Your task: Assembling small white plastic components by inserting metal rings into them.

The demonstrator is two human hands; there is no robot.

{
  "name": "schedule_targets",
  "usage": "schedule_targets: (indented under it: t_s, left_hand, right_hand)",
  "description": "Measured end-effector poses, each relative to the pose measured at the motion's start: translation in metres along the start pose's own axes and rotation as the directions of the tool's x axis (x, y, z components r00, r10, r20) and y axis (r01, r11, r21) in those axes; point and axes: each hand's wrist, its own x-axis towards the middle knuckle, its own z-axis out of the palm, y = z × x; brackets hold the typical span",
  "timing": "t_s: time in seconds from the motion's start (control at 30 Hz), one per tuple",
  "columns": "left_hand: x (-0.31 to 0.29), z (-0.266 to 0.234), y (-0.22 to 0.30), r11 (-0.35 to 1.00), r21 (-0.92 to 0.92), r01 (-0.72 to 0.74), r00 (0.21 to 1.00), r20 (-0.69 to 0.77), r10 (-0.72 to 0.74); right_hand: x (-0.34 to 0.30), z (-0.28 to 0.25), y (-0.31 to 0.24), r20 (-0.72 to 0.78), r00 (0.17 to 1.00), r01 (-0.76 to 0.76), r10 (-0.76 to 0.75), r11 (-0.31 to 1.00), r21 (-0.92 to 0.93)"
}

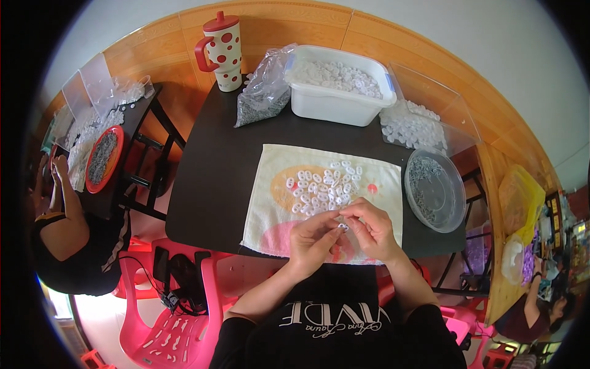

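Both hands meet over the near part of a patterned towel (pixel 264 203), fingers bent and pinched close together. Between the fingertips shows a small white plastic piece (pixel 343 227). The thumb of my left hand (pixel 313 243) is against it. My right hand (pixel 372 230) has its thumb and forefinger pinched just above; whatever they hold is too small to make out. Just beyond the hands, a loose pile of white oval pieces with two holes (pixel 326 189) lies on the towel. To the right stands a round clear tub (pixel 452 200) with small grey parts inside.
A white bin (pixel 335 111) of white pieces stands at the back, between a bag of grey parts (pixel 261 101) and a clear box (pixel 458 126). A spotted tumbler (pixel 224 55) is at the far left. Pink chair (pixel 138 277) and another person's arm (pixel 70 206) are left.
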Motion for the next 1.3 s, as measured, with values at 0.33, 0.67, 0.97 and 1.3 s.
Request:
schedule_targets:
  t_s: [0.33, 0.67, 0.97, 1.3]
  left_hand:
    - [-0.001, -0.005, -0.006, 0.999, 0.006, -0.032, 0.999, -0.017, 0.033]
    - [0.0, -0.001, -0.003, 1.0, -0.005, -0.002, 0.995, -0.103, 0.002]
    - [0.003, -0.001, -0.001, 0.999, 0.038, -0.036, 0.992, -0.119, 0.041]
    - [0.004, -0.003, -0.004, 0.998, 0.063, -0.012, 0.995, -0.094, 0.018]
  right_hand:
    - [-0.007, 0.016, 0.006, -0.155, 0.983, 0.087, -0.1, 0.992, -0.088]
    - [-0.009, -0.01, -0.003, -0.293, 0.844, -0.398, 0.449, 0.891, 0.217]
    - [-0.026, -0.015, 0.018, -0.029, 0.994, -0.106, 0.104, 0.899, -0.425]
    - [-0.02, -0.016, 0.017, 0.036, 0.994, -0.067, 0.102, 0.844, -0.533]
